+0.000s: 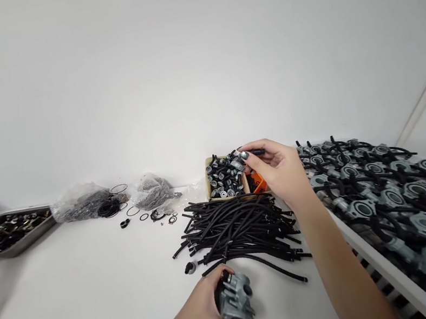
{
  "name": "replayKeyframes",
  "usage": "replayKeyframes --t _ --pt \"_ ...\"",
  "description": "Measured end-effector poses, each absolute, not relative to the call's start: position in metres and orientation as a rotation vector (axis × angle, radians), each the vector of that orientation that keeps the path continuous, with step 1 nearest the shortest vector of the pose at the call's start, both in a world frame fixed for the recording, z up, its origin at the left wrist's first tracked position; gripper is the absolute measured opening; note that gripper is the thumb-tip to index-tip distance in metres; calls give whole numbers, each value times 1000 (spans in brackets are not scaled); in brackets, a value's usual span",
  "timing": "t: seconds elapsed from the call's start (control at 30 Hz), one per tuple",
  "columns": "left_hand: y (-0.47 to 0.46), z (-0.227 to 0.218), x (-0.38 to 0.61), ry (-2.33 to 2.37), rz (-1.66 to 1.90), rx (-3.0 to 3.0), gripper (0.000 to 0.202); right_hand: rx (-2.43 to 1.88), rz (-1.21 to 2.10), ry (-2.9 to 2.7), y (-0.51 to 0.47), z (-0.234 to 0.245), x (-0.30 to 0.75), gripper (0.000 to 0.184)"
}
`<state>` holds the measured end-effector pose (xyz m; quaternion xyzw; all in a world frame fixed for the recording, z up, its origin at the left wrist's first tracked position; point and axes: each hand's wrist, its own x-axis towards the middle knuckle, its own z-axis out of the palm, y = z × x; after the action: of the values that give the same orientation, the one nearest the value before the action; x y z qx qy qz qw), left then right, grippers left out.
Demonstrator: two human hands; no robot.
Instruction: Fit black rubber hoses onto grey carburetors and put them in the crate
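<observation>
My left hand (201, 315) is wrapped round a grey metal carburetor (236, 298), held above the near part of the table. Over the small bin my right hand (281, 172) pinches a small metal cap with a black stem (256, 152) between thumb and fingers. Beneath those fingers, the tan bin (210, 188) holds several similar caps with black stems (222, 177). A pile of black rubber hoses (238, 232) lies between the bin and the carburetor.
On the right stands a white-edged rack (385, 272) full of carburetors (416, 189). An orange container (258, 181) adjoins the bin. Plastic bags of parts (80, 201), loose rings (132, 210) and a small round part (190, 267) lie left; a metal tray (25, 243) holds fittings.
</observation>
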<state>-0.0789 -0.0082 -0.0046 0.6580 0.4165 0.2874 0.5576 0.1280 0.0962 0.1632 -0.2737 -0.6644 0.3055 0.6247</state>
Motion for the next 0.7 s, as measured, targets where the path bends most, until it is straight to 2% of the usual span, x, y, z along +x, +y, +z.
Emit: replayKeyframes --t 0.23,0.37,0.5,0.7 --pt "6 29 -37 940 1041 1573 70 -633 719 -1526 100 161 126 14" --pt "26 78 -18 882 1306 1516 64 -622 776 -1479 100 160 120 21" --pt "45 134 -13 927 1591 1639 53 -573 893 -1208 95 163 120 34" --pt "29 186 -32 1465 1683 2050 55 -436 1110 -1019 79 170 118 26"
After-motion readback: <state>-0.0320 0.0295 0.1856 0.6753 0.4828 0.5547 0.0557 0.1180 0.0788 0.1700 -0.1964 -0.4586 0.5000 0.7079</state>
